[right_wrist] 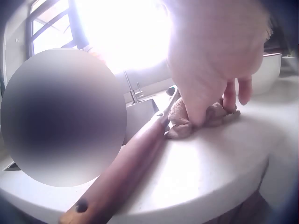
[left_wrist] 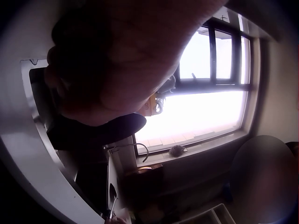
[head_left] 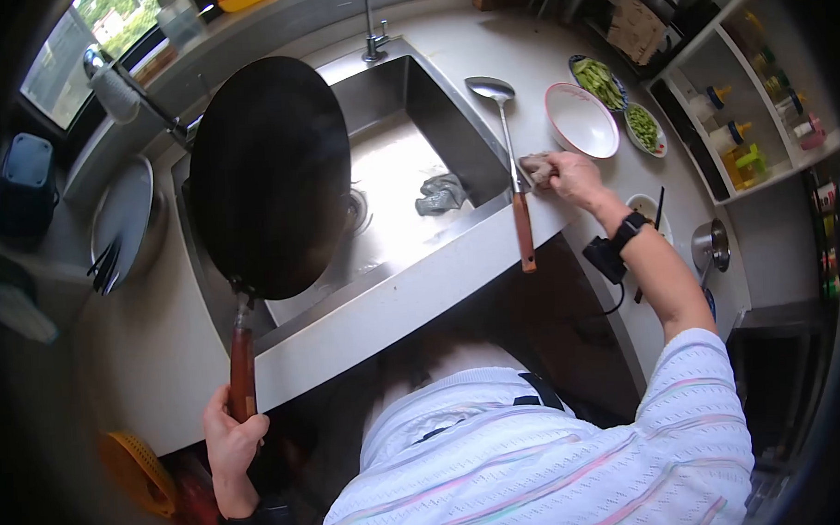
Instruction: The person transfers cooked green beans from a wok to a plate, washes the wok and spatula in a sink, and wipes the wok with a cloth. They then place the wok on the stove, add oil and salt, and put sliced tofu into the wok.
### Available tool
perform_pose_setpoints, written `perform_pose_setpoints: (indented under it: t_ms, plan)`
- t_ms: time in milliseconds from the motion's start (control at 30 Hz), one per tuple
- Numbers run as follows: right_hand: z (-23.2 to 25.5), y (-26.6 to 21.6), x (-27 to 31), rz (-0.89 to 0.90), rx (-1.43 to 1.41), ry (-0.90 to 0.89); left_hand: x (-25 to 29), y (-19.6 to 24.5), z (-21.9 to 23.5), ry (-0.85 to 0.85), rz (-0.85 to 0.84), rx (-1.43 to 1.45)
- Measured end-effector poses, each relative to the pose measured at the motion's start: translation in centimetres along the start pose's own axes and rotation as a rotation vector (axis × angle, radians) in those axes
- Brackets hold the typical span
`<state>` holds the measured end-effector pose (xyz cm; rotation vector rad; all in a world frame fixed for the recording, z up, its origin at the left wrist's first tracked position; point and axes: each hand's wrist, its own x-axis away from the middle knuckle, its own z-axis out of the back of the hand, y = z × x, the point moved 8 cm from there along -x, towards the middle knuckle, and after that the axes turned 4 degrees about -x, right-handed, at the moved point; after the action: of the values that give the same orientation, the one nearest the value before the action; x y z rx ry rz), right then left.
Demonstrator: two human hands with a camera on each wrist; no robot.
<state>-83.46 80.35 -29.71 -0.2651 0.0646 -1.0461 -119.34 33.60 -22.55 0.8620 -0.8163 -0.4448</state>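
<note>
My left hand (head_left: 232,436) grips the wooden handle of a dark wok (head_left: 269,175), which is tilted up over the left part of the steel sink (head_left: 414,105). In the left wrist view the left hand (left_wrist: 117,60) fills the upper part and hides most of the handle. On the counter right of the sink, my right hand (head_left: 576,178) pinches a crumpled brownish cloth (head_left: 537,169). The cloth (right_wrist: 180,123) lies bunched under the fingers in the right wrist view. Just left of it, a wok spatula (head_left: 522,213) with a wooden handle lies across the counter edge.
A wet grey cloth (head_left: 441,195) lies in the sink. Behind my right hand stand a white bowl (head_left: 581,118), a plate of sliced greens (head_left: 599,82) and a bowl of chopped greens (head_left: 643,128). A large lid (head_left: 127,217) leans at the left, and a small pot (head_left: 711,243) is at right.
</note>
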Motion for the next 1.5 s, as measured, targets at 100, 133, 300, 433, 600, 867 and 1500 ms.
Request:
perform_pose_setpoints:
  t_ms: [100,133,300,433,600,867,1500]
  plan:
    - [6.7,-1.6,-0.1,-0.046,-0.359,0.104,-0.1,-0.7,0.0,-0.025,0.030,0.053]
    - [8.7,-3.0,0.2,-0.064,-0.569,0.084,-0.2,-0.9,-0.2,-0.058,0.040,0.077]
    - [8.6,-17.8,-0.8,-0.022,-1.110,-0.287,-0.2,-1.6,-0.8,-0.130,0.029,0.272]
    - [0.0,-26.8,-6.3,-0.034,-1.078,-0.449,0.5,-2.2,-1.3,-0.165,0.054,0.306]
    - [-5.8,-33.8,-12.8,-0.192,-1.172,-0.167,2.2,-2.6,-1.3,-0.181,0.135,0.222]
    - [-7.2,-47.0,-4.2,0.648,-1.210,-0.477,2.1,-1.4,-0.8,-0.171,0.064,0.193]
    - [-12.4,-38.8,-2.5,0.920,-0.131,-0.610,1.3,-1.3,0.0,-0.254,0.055,0.302]
